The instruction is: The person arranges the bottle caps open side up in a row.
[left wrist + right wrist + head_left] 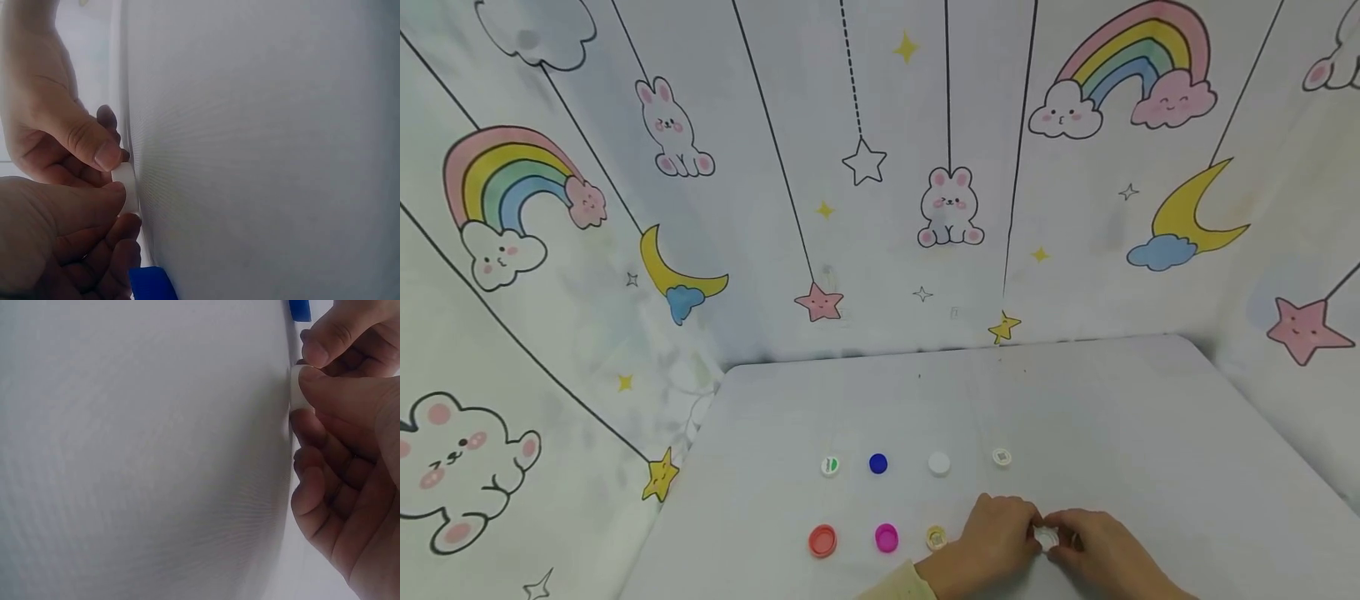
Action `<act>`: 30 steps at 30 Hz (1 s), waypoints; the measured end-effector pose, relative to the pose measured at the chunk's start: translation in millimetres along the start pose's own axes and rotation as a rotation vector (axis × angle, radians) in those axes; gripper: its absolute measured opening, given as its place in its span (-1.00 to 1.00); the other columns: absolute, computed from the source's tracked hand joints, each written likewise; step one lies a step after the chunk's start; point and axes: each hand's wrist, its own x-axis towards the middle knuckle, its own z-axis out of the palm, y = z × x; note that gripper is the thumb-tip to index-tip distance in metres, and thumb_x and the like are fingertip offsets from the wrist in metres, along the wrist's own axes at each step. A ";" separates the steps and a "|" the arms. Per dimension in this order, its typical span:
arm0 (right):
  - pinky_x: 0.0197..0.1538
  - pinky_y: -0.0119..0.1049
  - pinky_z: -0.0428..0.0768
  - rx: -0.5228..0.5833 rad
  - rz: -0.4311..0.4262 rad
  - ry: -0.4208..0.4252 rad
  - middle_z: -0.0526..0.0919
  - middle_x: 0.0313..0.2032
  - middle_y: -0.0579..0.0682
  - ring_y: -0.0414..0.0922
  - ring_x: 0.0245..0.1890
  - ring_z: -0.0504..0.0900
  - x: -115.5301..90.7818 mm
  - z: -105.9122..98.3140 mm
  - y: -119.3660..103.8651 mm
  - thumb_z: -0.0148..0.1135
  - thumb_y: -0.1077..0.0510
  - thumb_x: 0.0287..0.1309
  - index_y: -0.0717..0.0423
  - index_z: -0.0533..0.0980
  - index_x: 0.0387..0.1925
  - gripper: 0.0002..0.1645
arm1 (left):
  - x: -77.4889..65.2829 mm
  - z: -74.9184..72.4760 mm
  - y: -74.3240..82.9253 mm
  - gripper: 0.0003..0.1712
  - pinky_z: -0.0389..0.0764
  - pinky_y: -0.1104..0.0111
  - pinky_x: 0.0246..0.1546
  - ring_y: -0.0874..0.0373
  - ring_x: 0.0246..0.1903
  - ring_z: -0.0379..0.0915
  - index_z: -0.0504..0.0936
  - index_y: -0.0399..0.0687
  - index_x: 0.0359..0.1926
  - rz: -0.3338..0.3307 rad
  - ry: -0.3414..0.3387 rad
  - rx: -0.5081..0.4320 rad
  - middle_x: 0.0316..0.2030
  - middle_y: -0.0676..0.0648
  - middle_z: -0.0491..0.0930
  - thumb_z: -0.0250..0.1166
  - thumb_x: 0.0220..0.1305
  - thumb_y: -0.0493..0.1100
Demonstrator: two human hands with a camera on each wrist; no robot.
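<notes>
Both hands are occupied in the head view: left hand (996, 533) and right hand (1105, 546) pinch one small white cap (1047, 539) between them, close to the white tabletop (775, 417) at its near side. It looks like light, stiff plastic, perhaps a little slick, unlikely to break or dent; its rim is the natural place for thumb and fingertip, since the sides are shallow. Just left of the left hand sits a yellow cap (936, 537), partly hidden by it, with a magenta cap (887, 538) and a red cap (822, 541) further along that row. Beyond them stand a cream cap (1002, 457), a plain white cap (939, 464), a blue cap (878, 463) and a white-and-green cap (830, 466). Room for moving is widest to the right and ahead; the far edge meets the printed backdrop (880, 250) well away.

From the left wrist, the held cap shows edge-on, the left thumb across its side and the right thumb at its upper end.

From the right wrist, the right thumb overlaps the cap, with the left thumb just beside it.
</notes>
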 end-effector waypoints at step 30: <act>-0.34 -0.37 0.50 -0.106 0.066 0.111 0.66 -0.30 -0.24 -0.33 -0.37 0.52 59.5 -16.2 -10.3 0.41 0.07 0.10 0.09 0.62 -0.03 -0.61 | 14.8 -27.7 -63.8 -0.71 0.41 0.49 -0.32 0.37 -0.35 0.39 0.65 0.19 -0.03 -0.215 0.091 -0.008 -0.32 0.22 0.53 0.37 0.22 0.03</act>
